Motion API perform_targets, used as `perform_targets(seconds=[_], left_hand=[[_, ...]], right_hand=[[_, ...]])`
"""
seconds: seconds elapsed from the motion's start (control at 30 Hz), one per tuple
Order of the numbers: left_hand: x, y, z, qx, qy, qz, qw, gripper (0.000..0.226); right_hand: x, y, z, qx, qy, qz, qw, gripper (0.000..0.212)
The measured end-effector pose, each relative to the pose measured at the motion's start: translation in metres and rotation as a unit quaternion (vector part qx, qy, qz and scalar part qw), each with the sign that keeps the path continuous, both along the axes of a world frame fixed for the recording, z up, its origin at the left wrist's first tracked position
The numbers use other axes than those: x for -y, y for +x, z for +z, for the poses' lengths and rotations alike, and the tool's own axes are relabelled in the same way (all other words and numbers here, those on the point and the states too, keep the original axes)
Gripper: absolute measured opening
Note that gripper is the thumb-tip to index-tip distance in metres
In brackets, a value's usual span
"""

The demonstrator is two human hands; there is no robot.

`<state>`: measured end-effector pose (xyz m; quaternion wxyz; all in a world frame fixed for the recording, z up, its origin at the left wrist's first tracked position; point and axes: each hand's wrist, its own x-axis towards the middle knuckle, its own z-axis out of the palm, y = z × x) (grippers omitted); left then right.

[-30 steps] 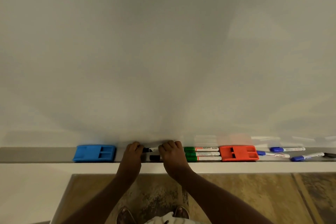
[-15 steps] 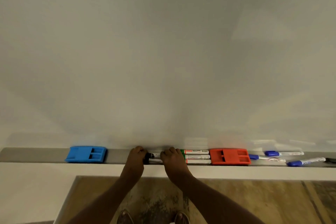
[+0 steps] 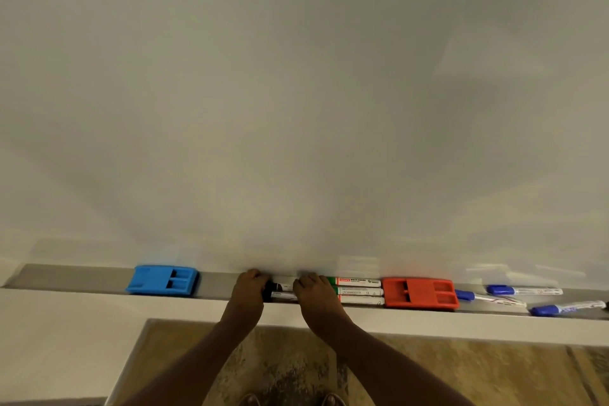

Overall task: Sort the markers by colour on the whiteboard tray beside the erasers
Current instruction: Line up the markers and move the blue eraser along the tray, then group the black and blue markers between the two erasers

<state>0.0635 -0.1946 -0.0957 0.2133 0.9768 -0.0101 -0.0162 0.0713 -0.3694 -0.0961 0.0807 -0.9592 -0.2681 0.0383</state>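
Observation:
On the grey whiteboard tray [image 3: 82, 278], black markers [image 3: 282, 291] lie between my two hands. My left hand [image 3: 248, 288] curls over their capped left ends and my right hand [image 3: 313, 292] curls over their right ends. Right of my right hand, three green markers [image 3: 359, 291] lie stacked side by side against the red eraser [image 3: 420, 293]. A blue eraser [image 3: 162, 280] sits further left. Three blue markers [image 3: 524, 290] lie loosely at the right, past the red eraser.
The whiteboard [image 3: 296, 92] fills the view above the tray. A white ledge [image 3: 461, 328] runs along the tray's front, with patterned floor [image 3: 428, 372] below. A dark object [image 3: 605, 305] shows at the tray's far right edge.
Both hands stay on the black markers, drawing them together. The view has tilted upward a little, so the tray sits lower in the frame.

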Motion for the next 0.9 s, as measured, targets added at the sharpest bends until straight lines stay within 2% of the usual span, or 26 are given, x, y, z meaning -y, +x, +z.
perform_targets(seconds=[0.17, 0.3, 0.4, 0.5, 0.7, 0.77, 0.9], left_hand=[[-0.017, -0.003, 0.000, 0.009, 0.034, -0.002, 0.999, 0.007], [-0.043, -0.004, 0.011, 0.015, 0.078, -0.031, 0.996, 0.029], [-0.062, -0.009, 0.026, 0.039, 0.120, -0.021, 0.992, 0.038], [-0.096, -0.014, 0.024, 0.074, 0.104, 0.009, 0.992, 0.038], [-0.165, -0.012, 0.025, 0.153, 0.073, 0.039, 0.985, 0.007], [-0.184, -0.014, 0.025, 0.162, 0.060, 0.067, 0.983, 0.023], [-0.216, -0.019, 0.030, 0.136, 0.028, 0.127, 0.982, 0.033]], right_hand=[[-0.002, -0.001, 0.003, 0.034, 0.031, 0.007, 0.999, 0.041], [-0.021, -0.001, 0.007, 0.049, 0.053, 0.031, 0.997, 0.037], [-0.042, -0.001, 0.009, 0.075, 0.079, 0.056, 0.993, 0.019], [-0.073, -0.002, 0.010, 0.073, 0.087, 0.073, 0.991, 0.012], [-0.139, -0.004, 0.019, 0.053, 0.103, 0.081, 0.990, 0.024], [-0.159, -0.005, 0.019, 0.031, 0.093, 0.071, 0.993, 0.024], [-0.198, -0.007, 0.018, -0.029, 0.114, 0.032, 0.993, 0.025]])
